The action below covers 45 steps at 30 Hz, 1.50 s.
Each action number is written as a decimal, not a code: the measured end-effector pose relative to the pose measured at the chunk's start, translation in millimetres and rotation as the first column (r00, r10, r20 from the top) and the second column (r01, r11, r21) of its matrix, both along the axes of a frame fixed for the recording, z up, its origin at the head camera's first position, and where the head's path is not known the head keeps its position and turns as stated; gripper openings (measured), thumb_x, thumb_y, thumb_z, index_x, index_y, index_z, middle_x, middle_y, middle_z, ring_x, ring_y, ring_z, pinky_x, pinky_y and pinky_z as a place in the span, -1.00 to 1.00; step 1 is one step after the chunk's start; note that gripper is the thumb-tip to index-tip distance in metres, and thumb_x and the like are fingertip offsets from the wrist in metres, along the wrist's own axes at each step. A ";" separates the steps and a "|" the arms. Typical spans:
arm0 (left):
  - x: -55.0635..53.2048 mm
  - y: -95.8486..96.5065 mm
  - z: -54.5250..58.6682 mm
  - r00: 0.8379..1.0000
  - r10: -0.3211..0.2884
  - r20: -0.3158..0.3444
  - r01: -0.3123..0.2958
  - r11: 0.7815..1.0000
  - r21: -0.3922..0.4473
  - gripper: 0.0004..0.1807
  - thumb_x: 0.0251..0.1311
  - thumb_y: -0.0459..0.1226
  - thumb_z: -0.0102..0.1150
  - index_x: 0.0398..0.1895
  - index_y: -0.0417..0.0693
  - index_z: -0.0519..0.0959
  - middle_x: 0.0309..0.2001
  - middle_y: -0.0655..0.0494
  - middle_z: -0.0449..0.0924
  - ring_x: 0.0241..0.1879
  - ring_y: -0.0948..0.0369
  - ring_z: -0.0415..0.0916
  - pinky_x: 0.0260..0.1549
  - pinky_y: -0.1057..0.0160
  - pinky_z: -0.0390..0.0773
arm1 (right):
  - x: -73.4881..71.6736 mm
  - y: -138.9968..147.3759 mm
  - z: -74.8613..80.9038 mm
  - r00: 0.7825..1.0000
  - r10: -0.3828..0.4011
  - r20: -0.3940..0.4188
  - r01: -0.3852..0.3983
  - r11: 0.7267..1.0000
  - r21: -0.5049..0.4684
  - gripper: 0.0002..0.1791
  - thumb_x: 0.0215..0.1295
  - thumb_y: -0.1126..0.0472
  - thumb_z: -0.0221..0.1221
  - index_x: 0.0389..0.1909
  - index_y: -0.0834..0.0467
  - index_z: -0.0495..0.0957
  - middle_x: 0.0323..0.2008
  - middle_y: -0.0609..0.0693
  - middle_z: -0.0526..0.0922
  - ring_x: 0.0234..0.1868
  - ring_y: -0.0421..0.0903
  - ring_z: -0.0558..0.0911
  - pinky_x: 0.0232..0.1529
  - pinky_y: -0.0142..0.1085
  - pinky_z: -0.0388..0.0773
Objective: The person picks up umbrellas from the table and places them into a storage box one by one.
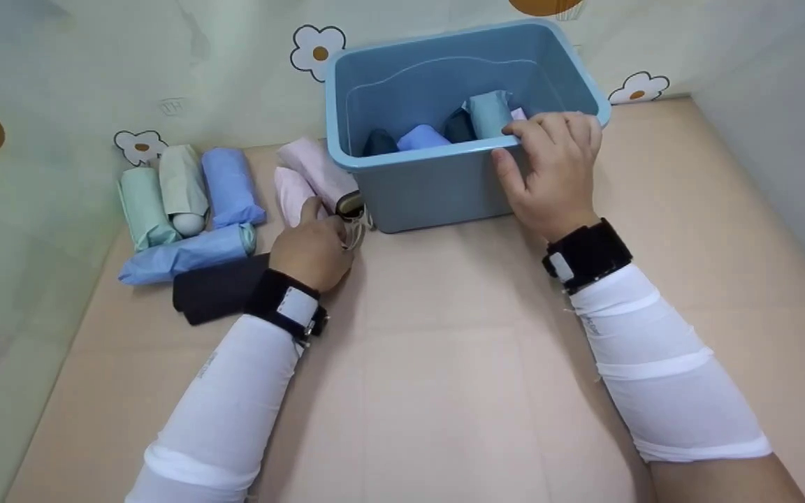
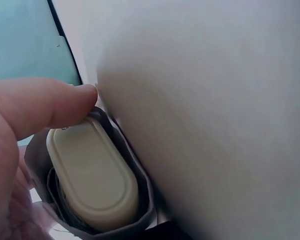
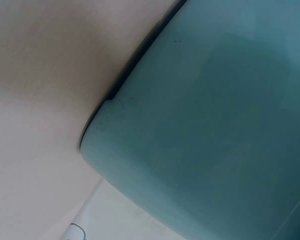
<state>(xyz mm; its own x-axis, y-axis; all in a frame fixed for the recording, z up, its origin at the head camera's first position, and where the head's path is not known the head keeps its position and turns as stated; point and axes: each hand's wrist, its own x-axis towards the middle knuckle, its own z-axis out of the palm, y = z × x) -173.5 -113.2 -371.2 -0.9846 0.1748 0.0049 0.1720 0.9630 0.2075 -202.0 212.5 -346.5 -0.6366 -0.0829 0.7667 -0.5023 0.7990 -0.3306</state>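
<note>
My left hand [image 1: 313, 253] is at two pink folded umbrellas, one of them [image 1: 320, 171] leaning against the bin with its handle end toward me. In the left wrist view, the thumb presses the edge of the beige handle [image 2: 92, 172] inside its sleeve, and the fingers curl along the other side, partly hidden. The second pink umbrella [image 1: 292, 192] lies under the index finger. My right hand [image 1: 557, 178] grips the front rim of a blue plastic bin [image 1: 437, 199], fingers over the edge and thumb outside. Its wrist view shows just the bin's wall.
Inside the bin lie several rolled bundles, among them a teal one [image 1: 491, 114] and a blue one [image 1: 423, 137]. Left of my left hand are green [image 1: 145, 209], cream [image 1: 182, 180] and blue [image 1: 229, 185] umbrellas, another blue one [image 1: 186, 255] crosswise, and a black one [image 1: 217, 288].
</note>
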 end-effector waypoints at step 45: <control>-5.4 -2.3 -0.7 0.983 0.174 -0.060 -0.160 0.968 0.191 -0.74 0.28 -0.09 0.32 -0.12 -0.07 0.70 0.48 -0.09 0.35 0.14 -0.37 0.43 0.14 -0.30 0.45 | 0.0 -0.2 -0.1 1.000 -0.001 0.016 0.002 1.000 -0.002 -0.46 0.48 -0.20 0.06 -0.01 0.20 0.70 -0.12 0.17 0.65 0.06 0.17 0.41 0.30 0.15 0.07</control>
<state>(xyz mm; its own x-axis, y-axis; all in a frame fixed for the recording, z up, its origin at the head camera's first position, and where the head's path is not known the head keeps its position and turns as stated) -178.9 -115.5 -371.8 -0.9952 -0.0032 0.0976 0.0340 0.9255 0.3772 -202.0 212.3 -346.5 -0.6487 -0.0802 0.7568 -0.4958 0.7990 -0.3403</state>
